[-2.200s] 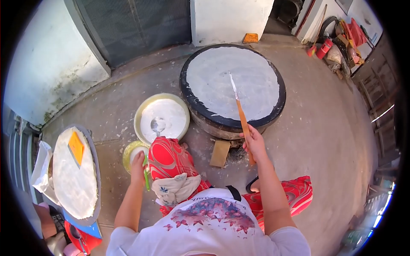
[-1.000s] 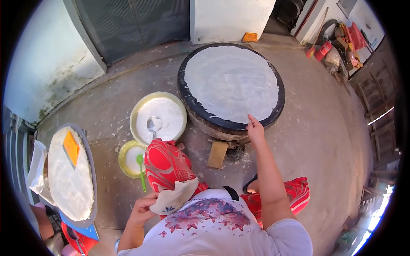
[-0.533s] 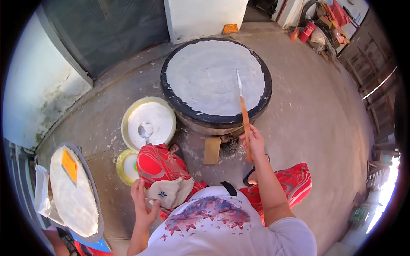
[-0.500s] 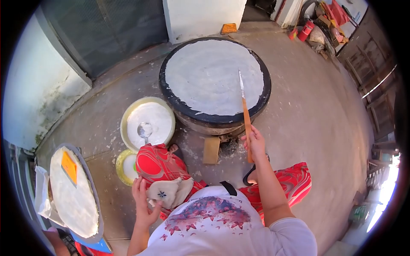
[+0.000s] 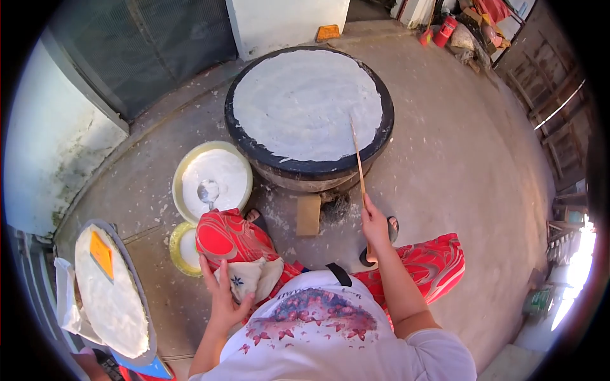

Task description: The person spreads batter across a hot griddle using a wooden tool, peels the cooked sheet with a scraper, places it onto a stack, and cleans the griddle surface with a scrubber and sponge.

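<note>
"Spatula [image 5: 358, 157], the thin wooden one: where is it, and what has hold of it?"

"Just right of centre in the frame, its tip over the white sheet [image 5: 298, 101] on the round griddle [image 5: 311, 169]. The right hand [image 5: 375, 227] is wrapped around its lower part. The left hand [image 5: 223, 301], lower left of centre, is spread and grasps nothing, close by the folded cloth [image 5: 251, 279]; I can't tell if they touch."

"How would it handle?"

"Light and fairly stiff, I'd judge, hardly fragile. The bare wooden lower end looks the best hold; any wet coating near the tip could be slippery. The sheet looks soft and easily torn."

"Which way does it point?"

"Toward the top of the frame, leaning slightly left. Its long axis runs nearly up and down, turned almost edge-on."
</note>
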`<state>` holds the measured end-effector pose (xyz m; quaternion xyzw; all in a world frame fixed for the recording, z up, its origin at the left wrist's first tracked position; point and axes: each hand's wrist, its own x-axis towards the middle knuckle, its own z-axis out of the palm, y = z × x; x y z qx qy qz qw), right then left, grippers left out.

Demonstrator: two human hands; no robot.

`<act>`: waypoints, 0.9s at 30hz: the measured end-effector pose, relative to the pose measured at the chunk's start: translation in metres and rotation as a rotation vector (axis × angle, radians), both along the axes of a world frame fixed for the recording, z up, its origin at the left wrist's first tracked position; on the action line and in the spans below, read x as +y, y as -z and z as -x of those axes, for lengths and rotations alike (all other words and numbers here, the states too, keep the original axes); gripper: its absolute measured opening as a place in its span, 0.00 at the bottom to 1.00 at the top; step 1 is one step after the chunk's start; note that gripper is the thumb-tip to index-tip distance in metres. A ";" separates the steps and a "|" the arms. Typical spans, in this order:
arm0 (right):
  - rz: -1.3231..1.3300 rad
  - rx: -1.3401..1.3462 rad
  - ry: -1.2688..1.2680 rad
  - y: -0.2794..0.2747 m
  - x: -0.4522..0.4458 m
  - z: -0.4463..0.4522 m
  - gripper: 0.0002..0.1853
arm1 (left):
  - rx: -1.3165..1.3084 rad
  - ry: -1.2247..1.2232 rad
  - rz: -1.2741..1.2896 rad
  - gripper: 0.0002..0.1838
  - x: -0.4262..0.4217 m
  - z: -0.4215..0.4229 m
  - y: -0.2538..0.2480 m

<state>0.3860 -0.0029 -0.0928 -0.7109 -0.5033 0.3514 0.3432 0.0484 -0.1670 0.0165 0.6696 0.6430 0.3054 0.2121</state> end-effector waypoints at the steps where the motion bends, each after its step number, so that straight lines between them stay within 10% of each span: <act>1: -0.149 -0.432 -0.132 0.003 0.003 -0.001 0.21 | -0.005 -0.003 -0.007 0.45 0.000 -0.001 0.000; 18: 0.180 0.404 -0.160 -0.022 -0.004 0.011 0.19 | 0.051 -0.011 -0.048 0.45 0.000 -0.001 0.008; 27: -0.058 -0.254 0.142 0.003 0.096 -0.063 0.19 | 0.067 -0.024 -0.049 0.46 0.000 0.000 0.012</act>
